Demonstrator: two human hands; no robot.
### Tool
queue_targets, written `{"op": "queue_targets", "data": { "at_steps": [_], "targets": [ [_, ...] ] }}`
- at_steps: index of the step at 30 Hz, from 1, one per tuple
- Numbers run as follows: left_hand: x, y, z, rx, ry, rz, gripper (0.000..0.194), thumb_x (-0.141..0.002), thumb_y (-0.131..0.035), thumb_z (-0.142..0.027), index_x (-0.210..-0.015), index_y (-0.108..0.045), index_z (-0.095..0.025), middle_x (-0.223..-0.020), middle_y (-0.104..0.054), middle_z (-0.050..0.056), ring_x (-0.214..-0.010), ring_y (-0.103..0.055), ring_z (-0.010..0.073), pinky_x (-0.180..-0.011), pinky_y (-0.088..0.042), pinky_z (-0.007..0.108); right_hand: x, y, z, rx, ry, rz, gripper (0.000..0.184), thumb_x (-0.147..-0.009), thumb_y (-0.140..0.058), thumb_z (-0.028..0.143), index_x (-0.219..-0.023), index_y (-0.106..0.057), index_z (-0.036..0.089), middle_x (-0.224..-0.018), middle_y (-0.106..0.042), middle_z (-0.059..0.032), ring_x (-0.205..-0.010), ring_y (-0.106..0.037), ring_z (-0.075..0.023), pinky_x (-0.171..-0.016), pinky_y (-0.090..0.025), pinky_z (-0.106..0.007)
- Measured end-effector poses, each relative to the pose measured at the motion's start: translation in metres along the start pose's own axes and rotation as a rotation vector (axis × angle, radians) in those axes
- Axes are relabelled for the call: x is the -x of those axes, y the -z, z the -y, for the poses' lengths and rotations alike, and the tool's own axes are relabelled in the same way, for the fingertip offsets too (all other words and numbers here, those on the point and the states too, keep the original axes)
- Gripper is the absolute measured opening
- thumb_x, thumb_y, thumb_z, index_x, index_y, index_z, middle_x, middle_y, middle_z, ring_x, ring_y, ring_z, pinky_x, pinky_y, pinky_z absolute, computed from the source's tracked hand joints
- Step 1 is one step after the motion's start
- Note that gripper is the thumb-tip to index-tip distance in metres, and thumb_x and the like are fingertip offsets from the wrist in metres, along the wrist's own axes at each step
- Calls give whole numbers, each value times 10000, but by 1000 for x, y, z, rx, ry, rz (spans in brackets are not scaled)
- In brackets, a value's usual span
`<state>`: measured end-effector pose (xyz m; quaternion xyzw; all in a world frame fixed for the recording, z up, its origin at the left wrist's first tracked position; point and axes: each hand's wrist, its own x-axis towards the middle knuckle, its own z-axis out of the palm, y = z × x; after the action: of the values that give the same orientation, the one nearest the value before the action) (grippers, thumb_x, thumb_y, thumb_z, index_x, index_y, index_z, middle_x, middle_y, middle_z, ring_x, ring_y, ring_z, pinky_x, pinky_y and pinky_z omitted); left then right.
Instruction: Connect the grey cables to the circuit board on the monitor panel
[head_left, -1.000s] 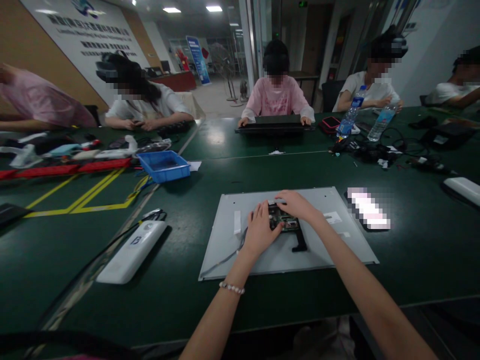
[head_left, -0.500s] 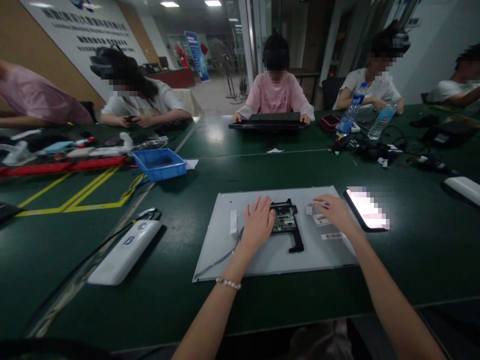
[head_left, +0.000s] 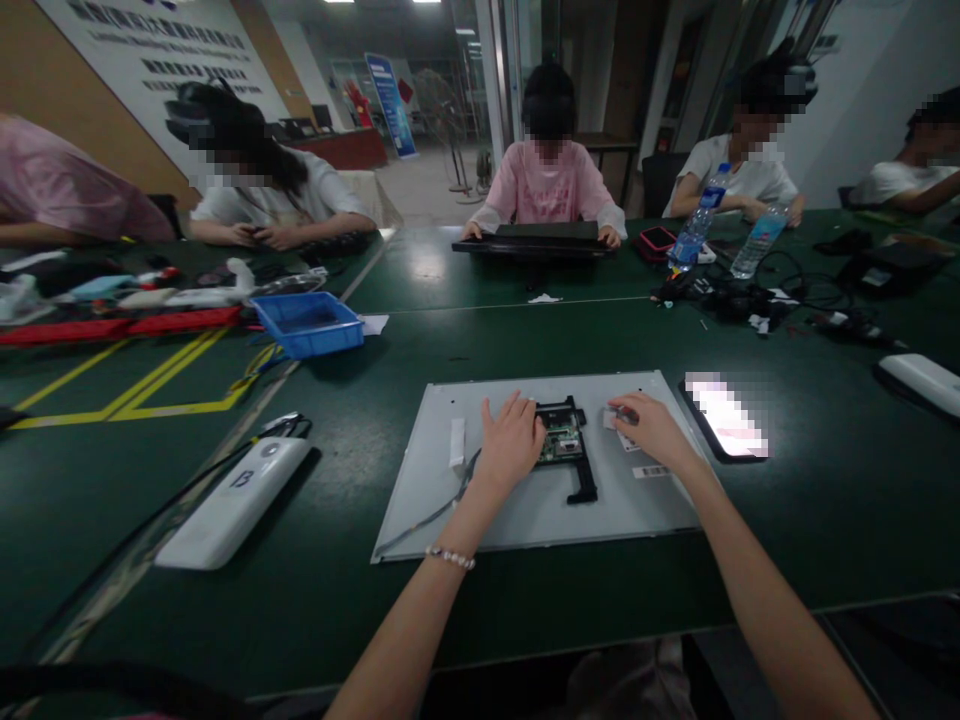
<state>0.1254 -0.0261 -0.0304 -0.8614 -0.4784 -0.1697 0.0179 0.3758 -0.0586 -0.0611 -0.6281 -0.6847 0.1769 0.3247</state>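
Note:
A pale grey flat panel (head_left: 420,455), like the back of a display, lies on the table in front of me. Near its middle sits a black bracket (head_left: 582,480) around a green circuit board (head_left: 564,445). My left hand (head_left: 511,440) lies over the left part of bracket and board, fingers stretched out, hiding what is under the palm. A grey cable (head_left: 427,520) runs from beneath that wrist toward the panel's lower left corner. My right hand (head_left: 654,432) is over the panel's right side, its thumb and fingertips pinched by small silvery labels; what they hold is too small to tell.
A phone (head_left: 724,415) with a lit screen lies right of the panel. To the left are a white power bank (head_left: 236,500) with cables and a blue bin (head_left: 309,325). Two bottles (head_left: 701,220) stand farther back. Across the table, a person (head_left: 551,180) holds a black monitor.
My right hand's fingers have curled downward into a pinch over the labels. My left hand stays on the bracket. The whole view has shifted slightly.

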Motion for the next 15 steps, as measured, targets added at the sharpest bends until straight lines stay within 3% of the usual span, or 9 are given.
{"op": "queue_targets", "data": {
  "at_steps": [15],
  "targets": [
    [0, -2, -7, -62, 47, 3, 356, -884, -341, -194, -1210, -473, -135, -1179, -581, 144, -1284, -361, 287, -1069, -133, 602, 0, -8, 2, 36, 13, 32, 267, -821, -540, 191, -1068, -640, 188, -989, -589, -77, -870, -578, -177, -806, -459, -325]
  ]
}}
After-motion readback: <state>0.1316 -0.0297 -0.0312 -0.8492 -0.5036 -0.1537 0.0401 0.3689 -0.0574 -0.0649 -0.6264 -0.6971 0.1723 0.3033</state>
